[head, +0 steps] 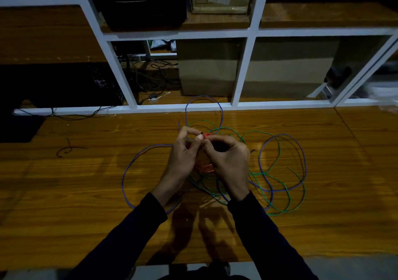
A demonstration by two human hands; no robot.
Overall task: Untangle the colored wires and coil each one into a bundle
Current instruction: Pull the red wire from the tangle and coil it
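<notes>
Both hands — left hand (pixel 183 150), right hand (pixel 228 157) — pinch the orange wire (pixel 207 135) above the desk (pixel 86 182); its coil could spring loose or snag the green wire (pixel 277 185) and purple wire (pixel 129 172) beneath — they lie looped around it.

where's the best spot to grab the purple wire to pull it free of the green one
Probably the big left loop of the purple wire, taken from the left. It lies alone on the wooden table there, clear of the green wire, which crosses it on the right. Both hands are busy with the orange wire.
</notes>
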